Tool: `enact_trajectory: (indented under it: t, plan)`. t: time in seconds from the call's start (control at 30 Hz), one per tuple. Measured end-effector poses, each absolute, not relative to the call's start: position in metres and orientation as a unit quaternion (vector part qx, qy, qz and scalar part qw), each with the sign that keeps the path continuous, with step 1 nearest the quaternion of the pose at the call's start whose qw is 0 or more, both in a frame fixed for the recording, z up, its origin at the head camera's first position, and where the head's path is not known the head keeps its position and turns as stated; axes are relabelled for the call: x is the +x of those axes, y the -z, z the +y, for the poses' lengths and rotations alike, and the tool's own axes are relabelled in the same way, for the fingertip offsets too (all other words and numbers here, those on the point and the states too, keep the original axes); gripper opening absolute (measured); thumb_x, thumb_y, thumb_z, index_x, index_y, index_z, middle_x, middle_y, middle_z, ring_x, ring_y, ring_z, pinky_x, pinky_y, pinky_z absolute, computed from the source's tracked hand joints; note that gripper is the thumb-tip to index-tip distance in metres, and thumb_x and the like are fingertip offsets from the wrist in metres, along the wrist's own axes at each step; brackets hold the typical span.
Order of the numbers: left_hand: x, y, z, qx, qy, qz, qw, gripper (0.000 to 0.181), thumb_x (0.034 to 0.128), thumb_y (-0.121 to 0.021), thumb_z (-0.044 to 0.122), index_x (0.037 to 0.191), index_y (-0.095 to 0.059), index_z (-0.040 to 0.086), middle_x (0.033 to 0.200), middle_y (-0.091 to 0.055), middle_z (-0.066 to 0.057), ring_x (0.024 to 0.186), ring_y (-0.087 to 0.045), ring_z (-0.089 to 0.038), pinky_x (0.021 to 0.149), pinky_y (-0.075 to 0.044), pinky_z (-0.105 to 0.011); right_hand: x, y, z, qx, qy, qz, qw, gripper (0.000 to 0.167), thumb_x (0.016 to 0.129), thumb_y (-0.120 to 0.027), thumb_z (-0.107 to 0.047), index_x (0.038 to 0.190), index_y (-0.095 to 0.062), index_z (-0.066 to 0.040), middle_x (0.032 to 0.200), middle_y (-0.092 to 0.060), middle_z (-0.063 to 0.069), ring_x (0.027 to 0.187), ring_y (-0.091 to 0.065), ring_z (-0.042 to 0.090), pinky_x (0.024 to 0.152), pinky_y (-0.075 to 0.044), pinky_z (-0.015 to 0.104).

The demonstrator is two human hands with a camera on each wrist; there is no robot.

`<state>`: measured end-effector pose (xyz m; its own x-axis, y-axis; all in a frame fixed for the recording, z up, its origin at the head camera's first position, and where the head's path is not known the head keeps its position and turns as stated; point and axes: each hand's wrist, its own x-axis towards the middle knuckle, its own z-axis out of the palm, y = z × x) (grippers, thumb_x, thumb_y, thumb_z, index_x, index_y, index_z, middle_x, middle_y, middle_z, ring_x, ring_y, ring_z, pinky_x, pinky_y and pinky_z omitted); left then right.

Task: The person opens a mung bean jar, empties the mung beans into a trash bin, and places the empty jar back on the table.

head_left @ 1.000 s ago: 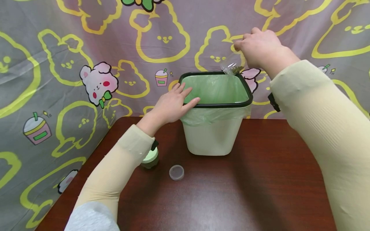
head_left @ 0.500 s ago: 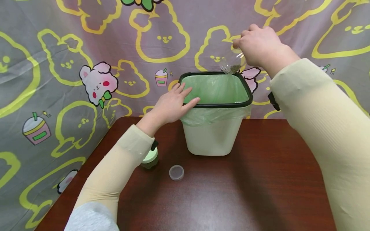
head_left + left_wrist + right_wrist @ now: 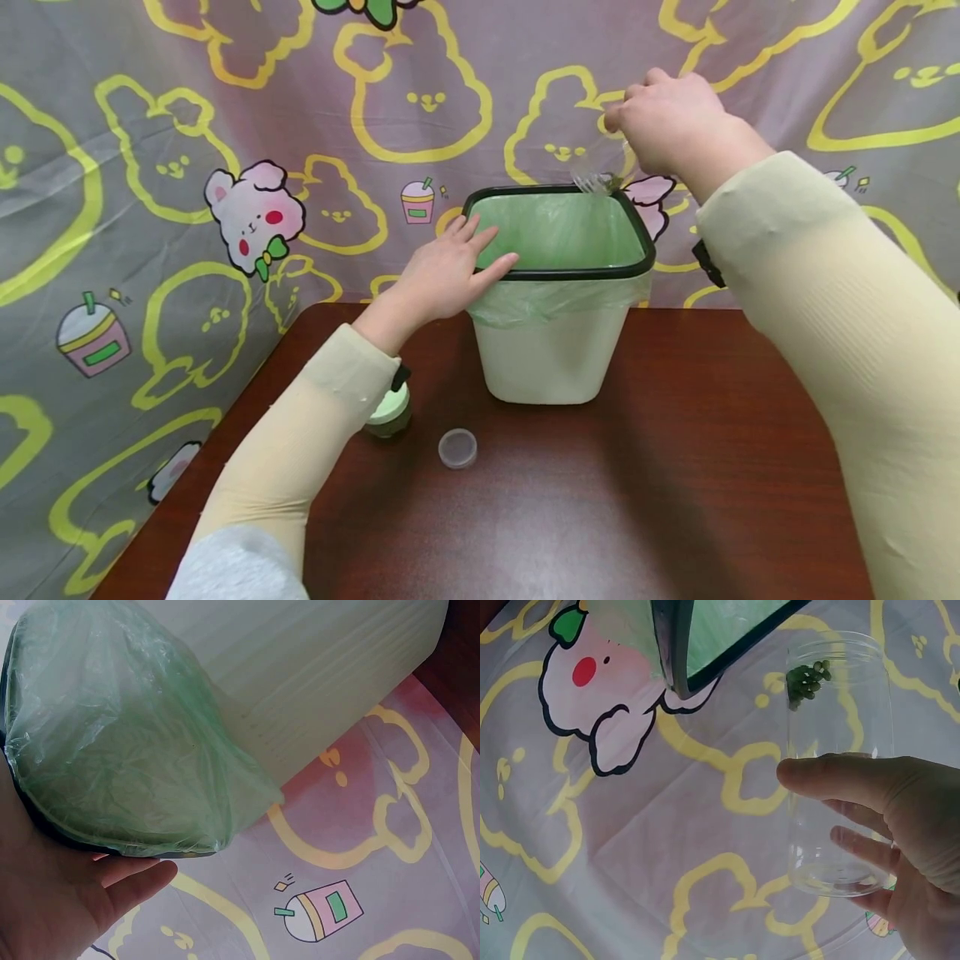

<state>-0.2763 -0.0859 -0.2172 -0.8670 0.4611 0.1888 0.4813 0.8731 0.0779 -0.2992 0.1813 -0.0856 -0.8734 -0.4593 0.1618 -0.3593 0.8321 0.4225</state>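
A white bin with a green liner and black rim stands on the table. My left hand rests on the rim's left corner, its fingers spread. Above the bin's back right corner, my right hand grips a clear jar, tilted with its mouth toward the bin. In the right wrist view, my thumb and fingers are round the jar, and a small clump of green bits lies near its mouth. The left wrist view shows the liner and my left hand beside the rim.
A clear round lid lies on the brown table in front of the bin. A jar with a pale green lid stands near my left forearm, partly hidden by it. A patterned curtain hangs behind and to the left.
The jar in my right hand has shifted slightly and changed its tilt, and the green bits in it have moved. My left hand stays on the rim.
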Motion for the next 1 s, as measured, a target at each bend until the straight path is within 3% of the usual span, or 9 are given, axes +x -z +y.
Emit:
enact_trajectory:
  t: [0.13,0.6,0.83,1.0]
  plan:
    - [-0.2763,0.2172,-0.0861,-0.244,0.061,-0.964,0.083,0.078,0.096,-0.023,0.069,0.154,-0.03,0.017,0.16,-0.015,-0.013,0.147,-0.008,-0.028,0.115,-0.017,-0.045,-0.2982,0.0839,0.1795,0.218,0.195,-0.945,0.148,0.05,0.084,-0.049,0.01,0.132,-0.053,-0.002,0.121,-0.049,0.03,0.113,-0.037,0.05,0.08,-0.04,0.065]
    - [-0.2757,0.2173,-0.0859,-0.242,0.059,-0.965,0.079,0.078,0.096,-0.022,0.069,0.154,-0.029,0.017,0.16,-0.014,-0.012,0.147,-0.007,-0.028,0.115,-0.017,-0.046,-0.2979,0.0859,0.1817,0.213,0.197,-0.95,0.119,0.053,0.084,-0.048,0.009,0.135,-0.05,-0.003,0.123,-0.048,0.032,0.112,-0.037,0.05,0.077,-0.041,0.065]
    - [-0.2756,0.2175,-0.0867,-0.244,0.061,-0.964,0.083,0.076,0.097,-0.023,0.067,0.154,-0.03,0.016,0.16,-0.015,-0.013,0.147,-0.009,-0.028,0.114,-0.019,-0.046,-0.2965,0.0834,0.1769,0.226,0.204,-0.937,0.173,0.048,0.086,-0.049,0.012,0.132,-0.052,-0.001,0.122,-0.048,0.03,0.114,-0.037,0.049,0.084,-0.039,0.065]
    - [-0.276,0.2174,-0.086,-0.245,0.057,-0.964,0.084,0.077,0.097,-0.023,0.067,0.153,-0.031,0.016,0.16,-0.015,-0.013,0.147,-0.009,-0.028,0.115,-0.018,-0.045,-0.2966,0.0828,0.1773,0.225,0.218,-0.938,0.149,0.047,0.086,-0.049,0.011,0.132,-0.053,-0.001,0.122,-0.048,0.031,0.114,-0.036,0.05,0.082,-0.039,0.065]
